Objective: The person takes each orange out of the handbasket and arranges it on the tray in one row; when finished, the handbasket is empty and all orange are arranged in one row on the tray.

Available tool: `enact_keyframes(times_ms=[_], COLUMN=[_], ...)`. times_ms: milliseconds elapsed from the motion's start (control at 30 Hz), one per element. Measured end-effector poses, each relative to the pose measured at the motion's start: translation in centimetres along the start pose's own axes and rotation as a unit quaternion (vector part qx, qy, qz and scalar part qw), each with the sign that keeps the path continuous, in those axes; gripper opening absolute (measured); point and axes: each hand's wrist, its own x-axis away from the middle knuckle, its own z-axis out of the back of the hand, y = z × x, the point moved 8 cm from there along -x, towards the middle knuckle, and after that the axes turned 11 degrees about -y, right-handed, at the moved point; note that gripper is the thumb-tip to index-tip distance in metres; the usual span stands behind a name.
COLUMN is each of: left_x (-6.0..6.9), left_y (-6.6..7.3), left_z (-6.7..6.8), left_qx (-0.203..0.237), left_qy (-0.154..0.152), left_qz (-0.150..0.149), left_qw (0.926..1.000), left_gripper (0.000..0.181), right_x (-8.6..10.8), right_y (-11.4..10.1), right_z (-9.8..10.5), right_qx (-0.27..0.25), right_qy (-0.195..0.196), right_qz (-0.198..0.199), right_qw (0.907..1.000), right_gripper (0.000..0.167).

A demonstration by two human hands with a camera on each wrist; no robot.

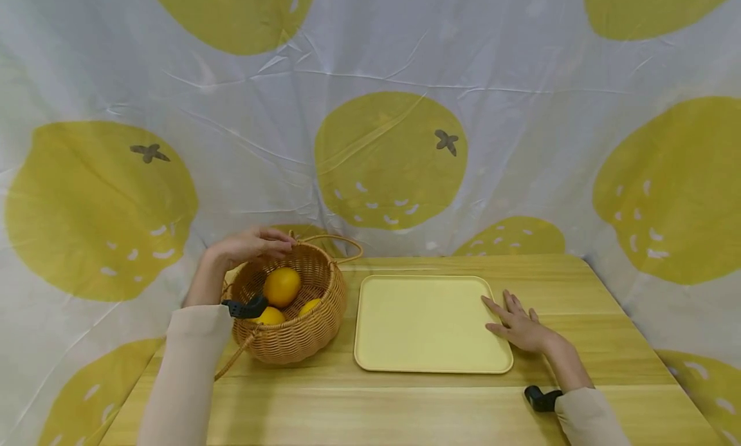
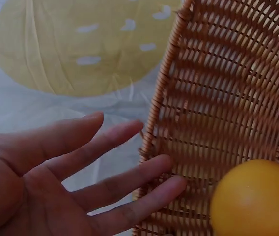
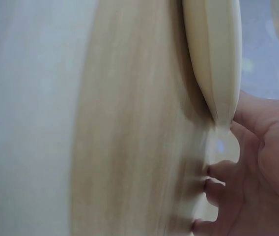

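A wicker basket (image 1: 301,336) stands on the left of the table, holding several orange-yellow fruits, one of them (image 1: 282,287) uppermost in the head view. Over the basket's back left rim is the left hand (image 1: 251,246), fingers extended and nothing held. In the left wrist view that hand (image 2: 80,182) has its fingertips at the woven rim (image 2: 161,93), beside a fruit (image 2: 255,201). A pale yellow tray (image 1: 428,324) lies flat in the middle, with nothing on it. The right hand (image 1: 521,327) is spread at the tray's right edge, thumb and a finger on or against the rim.
The wooden table (image 1: 347,407) carries basket and tray. Behind it hangs a pale cloth (image 1: 521,143) printed with big yellow fruits. One basket handle (image 1: 347,241) sticks out at the back right, another (image 1: 234,359) at the front left. Black wrist devices (image 1: 541,399) sit on both wrists.
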Motion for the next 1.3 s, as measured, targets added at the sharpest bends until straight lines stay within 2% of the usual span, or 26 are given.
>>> enact_keyframes(times_ms=[167,433,500,600,733,967,1100,1200,1300], left_x=[-1.0,-1.8,-2.1,-2.5,-2.8,-3.1,-3.2,-3.4,-3.6], left_y=[-2.7,-4.7,-4.8,-4.5,-4.1,-3.9,-4.1,-4.2,-4.3], left_z=[-0.5,-1.3,-1.6,-1.8,-1.8,-1.7,-1.7,-1.9,-2.1], left_qx=[0.017,-0.047,-0.065,-0.119,-0.155,-0.183,-0.18,-0.172,-0.176], left_qy=[-0.047,-0.088,-0.097,-0.111,-0.11,-0.103,-0.094,-0.098,-0.108], left_qz=[0.034,0.081,0.079,0.067,0.067,0.063,0.064,0.061,0.064], left_qw=[0.9981,0.9917,0.99,0.9844,0.9795,0.9756,0.9771,0.9782,0.9763], left_gripper=[0.049,0.047,0.047,0.046,0.048,0.052,0.053,0.051,0.049], right_x=[-0.1,-0.2,-0.2,-0.1,0.0,0.0,0.1,0.1,0.1], right_y=[-0.1,0.5,0.5,0.5,0.5,0.6,0.5,0.4,0.4], right_z=[-0.2,-0.2,-0.1,-0.1,-0.1,-0.1,-0.1,-0.1,-0.1], right_qx=[-0.005,-0.005,-0.007,-0.01,-0.013,-0.011,-0.015,-0.019,-0.02], right_qy=[-0.004,0.002,0.002,0.002,0.005,0.009,0.008,0.008,0.007], right_qz=[0.003,0.001,0.002,0.005,0.008,0.006,0.01,0.012,0.011], right_qw=[1.0,1.0,1.0,0.9999,0.9999,0.9999,0.9998,0.9997,0.9997], right_gripper=[0.071,0.071,0.071,0.072,0.072,0.071,0.071,0.071,0.071])
